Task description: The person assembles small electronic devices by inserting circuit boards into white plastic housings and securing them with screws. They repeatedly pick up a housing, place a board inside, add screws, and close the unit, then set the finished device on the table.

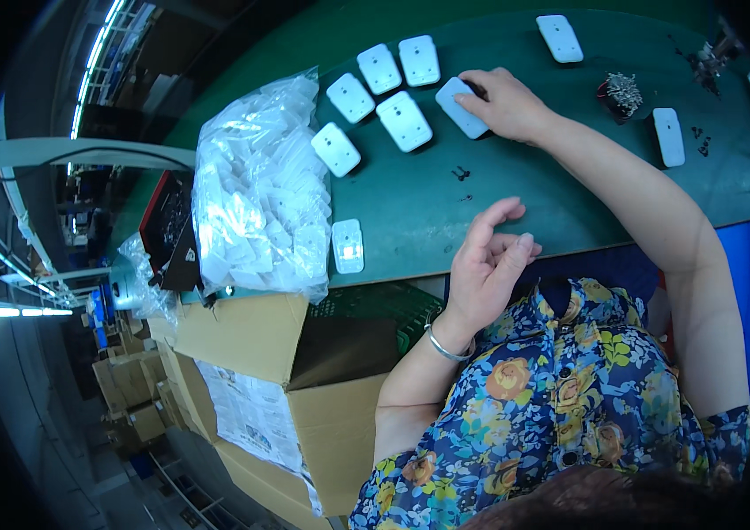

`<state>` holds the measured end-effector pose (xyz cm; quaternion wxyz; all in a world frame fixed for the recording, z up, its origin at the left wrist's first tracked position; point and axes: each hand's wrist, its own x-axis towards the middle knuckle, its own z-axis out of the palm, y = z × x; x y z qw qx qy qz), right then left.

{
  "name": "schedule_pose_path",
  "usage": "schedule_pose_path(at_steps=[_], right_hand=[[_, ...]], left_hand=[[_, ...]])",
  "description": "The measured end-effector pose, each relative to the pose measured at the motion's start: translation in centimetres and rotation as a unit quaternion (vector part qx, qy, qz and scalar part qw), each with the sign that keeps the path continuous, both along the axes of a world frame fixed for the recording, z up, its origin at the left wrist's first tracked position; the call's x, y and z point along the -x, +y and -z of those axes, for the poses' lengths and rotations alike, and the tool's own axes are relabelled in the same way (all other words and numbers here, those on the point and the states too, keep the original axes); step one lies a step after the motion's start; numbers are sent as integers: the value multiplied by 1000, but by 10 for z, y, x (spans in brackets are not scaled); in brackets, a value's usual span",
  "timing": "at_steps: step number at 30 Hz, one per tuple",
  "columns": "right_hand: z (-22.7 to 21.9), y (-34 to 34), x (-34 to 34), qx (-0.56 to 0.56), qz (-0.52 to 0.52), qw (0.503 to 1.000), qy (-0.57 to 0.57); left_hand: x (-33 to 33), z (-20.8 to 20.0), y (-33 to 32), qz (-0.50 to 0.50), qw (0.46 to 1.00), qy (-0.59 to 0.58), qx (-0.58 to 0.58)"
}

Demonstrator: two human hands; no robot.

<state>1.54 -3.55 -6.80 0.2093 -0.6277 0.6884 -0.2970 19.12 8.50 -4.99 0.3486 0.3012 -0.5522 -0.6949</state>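
My right hand [513,106] grips the edge of a white plastic case [456,108] on the green table, thumb on top and fingers round its far side. My left hand [486,269] hovers by the table's near edge, fingers loosely bent and apart, holding nothing. Several similar white cases with small dark holes, one of them a middle case [405,124], lie left of my right hand. Between my hands lie a few small black parts [461,173]. A flat white piece [348,246] rests near the front edge.
A clear bag of white plastic parts [260,194] stands at the left, beside a dark bin [172,234]. An open cardboard box [331,424] is below the edge. At right are a pile of screws [621,95], more cases [669,138] and a metal fixture [712,64].
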Motion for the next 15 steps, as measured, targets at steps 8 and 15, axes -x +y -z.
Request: schedule_pose_path(at_steps=[8,15], right_hand=[[-9,11,31,-34,56,998,27],[-48,7,77,97,237,946,201]], left_hand=[[5,9,8,37,999,-14,3],[6,10,13,68,997,-27,-3]])
